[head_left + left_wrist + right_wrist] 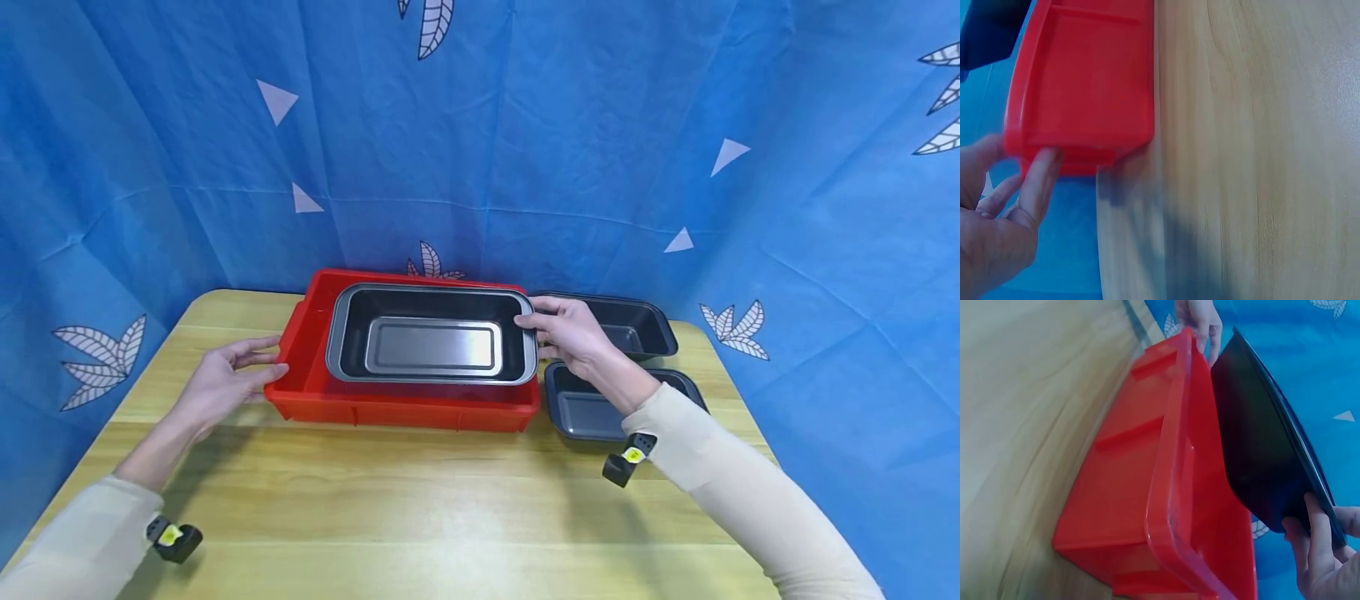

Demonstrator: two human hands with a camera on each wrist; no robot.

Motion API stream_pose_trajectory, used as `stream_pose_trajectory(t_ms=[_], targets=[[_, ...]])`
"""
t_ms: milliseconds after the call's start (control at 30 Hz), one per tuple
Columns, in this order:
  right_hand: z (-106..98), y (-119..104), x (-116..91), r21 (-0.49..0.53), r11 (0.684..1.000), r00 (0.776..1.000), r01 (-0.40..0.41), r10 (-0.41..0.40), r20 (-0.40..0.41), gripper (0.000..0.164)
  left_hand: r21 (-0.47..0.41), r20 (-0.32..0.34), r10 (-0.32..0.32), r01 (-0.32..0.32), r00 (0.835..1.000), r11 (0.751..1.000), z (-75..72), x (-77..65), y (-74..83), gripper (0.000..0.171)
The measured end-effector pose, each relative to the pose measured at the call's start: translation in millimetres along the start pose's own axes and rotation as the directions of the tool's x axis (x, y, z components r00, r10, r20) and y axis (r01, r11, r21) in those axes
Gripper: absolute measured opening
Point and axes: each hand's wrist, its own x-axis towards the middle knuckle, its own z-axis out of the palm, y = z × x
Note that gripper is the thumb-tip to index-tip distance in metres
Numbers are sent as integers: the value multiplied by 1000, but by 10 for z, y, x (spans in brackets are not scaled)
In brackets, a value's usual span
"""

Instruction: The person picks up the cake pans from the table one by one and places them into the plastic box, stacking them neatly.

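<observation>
A black loaf pan (433, 346) with a grey rim hangs over the red plastic bin (405, 410). My right hand (573, 333) grips the pan's right end, thumb on top of the rim and fingers underneath. In the right wrist view the pan (1260, 431) is tilted above the bin's opening, apart from the near wall. My left hand (225, 379) is at the bin's left end. In the left wrist view its fingers (1038, 181) touch the end wall of the bin (1088, 75), with the thumb at the rim.
Two more dark loaf pans stand right of the bin: a rear pan (630, 325) and a front pan (592, 412), partly covered by my right arm. The wooden table (420, 508) runs toward me. A blue patterned curtain (480, 125) hangs behind and at both sides.
</observation>
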Motion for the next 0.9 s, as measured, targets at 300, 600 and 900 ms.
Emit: stream_pose_trajectory(t_ms=[300,600,900], targets=[[121,97,241,17,999,999,-30,31,-18,52,39,-12,-19,20,1000,999,1,22,-23,77],[251,169,397,-11,1000,999,-27,26,-22,43,73,-19,-37,39,999,997,7,35,-6,78],[371,268,485,-22,998,998,-56,55,-22,38,67,-16,-37,38,999,997,8,25,1,78]])
